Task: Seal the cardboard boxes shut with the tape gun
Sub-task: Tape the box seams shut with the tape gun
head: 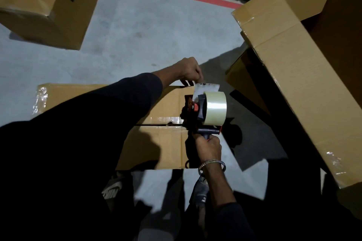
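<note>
Single head view – looks steeply down, close over both hands, box (pixel 156 133) on floor (pixel 147 31).

The left hand (pixel 189 71), on a dark-sleeved arm stretched forward across the body, has its fingertips pinched together pointing down, while the right hand (pixel 208 147), wrist braceleted, is fisted upright.
</note>
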Motion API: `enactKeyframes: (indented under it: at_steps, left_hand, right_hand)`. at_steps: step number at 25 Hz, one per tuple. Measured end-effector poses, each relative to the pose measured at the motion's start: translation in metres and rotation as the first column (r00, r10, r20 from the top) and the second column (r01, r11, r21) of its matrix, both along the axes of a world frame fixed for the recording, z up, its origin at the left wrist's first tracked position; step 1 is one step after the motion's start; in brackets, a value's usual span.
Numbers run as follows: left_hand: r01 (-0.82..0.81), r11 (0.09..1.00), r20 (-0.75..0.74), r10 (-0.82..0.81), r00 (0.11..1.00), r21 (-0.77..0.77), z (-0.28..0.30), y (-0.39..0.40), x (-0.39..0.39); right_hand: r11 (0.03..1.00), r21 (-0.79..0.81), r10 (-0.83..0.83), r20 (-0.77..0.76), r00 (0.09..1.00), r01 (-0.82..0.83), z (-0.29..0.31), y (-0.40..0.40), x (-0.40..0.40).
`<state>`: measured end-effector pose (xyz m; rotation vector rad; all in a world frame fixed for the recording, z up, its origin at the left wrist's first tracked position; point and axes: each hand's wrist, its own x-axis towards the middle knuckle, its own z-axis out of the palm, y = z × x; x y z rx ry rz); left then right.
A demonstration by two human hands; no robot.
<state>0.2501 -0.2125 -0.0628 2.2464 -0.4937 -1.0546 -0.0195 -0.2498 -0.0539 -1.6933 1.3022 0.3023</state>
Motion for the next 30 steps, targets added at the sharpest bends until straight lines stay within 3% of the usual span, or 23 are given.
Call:
enactKeyframes:
  at_steps: [2,4,6,8,10,13,18,24,30]
  left_hand:
    - [-0.012,1.000,-0.023,0.013,1.000,0.028,-0.001,0.005,0.001]
    - [0.131,0.991,0.138,-0.132,0.982,0.020,-0.005,0.005,0.002]
    - [0.327,0.945,0.264,-0.323,0.909,0.029,-0.003,0.006,-0.004]
    - [0.493,0.867,0.271,-0.493,0.827,0.072,0.000,0.009,-0.012]
    - [0.550,0.832,0.257,-0.549,0.795,0.076,-0.001,0.015,-0.019]
    - [0.539,0.840,0.275,-0.533,0.800,0.060,-0.012,0.027,-0.023]
    - [0.408,0.912,0.253,-0.406,0.878,0.048,-0.024,0.033,-0.030]
    - [0.374,0.926,0.285,-0.346,0.894,-0.050,-0.043,0.032,-0.032]
    - [0.369,0.929,0.301,-0.357,0.884,0.017,-0.048,0.033,-0.038]
  right_hand:
    - [1.000,0.021,-0.006,-0.001,1.000,0.006,0.000,0.001,-0.001]
    - [0.998,0.053,-0.033,0.002,0.999,0.033,0.000,0.002,-0.001]
    - [0.992,0.108,-0.062,0.002,0.998,0.062,-0.004,0.001,-0.002]
    - [0.984,0.150,-0.099,0.019,0.995,0.095,-0.005,0.001,-0.002]
    - [0.987,0.123,-0.105,0.011,0.994,0.103,0.005,0.002,0.001]
    - [0.994,0.061,-0.095,0.042,0.995,0.092,0.023,0.000,0.007]
    - [0.994,-0.076,0.076,-0.024,0.997,-0.077,0.042,-0.006,0.013]
    - [0.996,0.055,0.072,-0.119,0.990,-0.065,0.058,0.003,-0.027]
    - [0.989,0.150,0.017,-0.170,0.985,0.009,0.043,-0.003,-0.049]
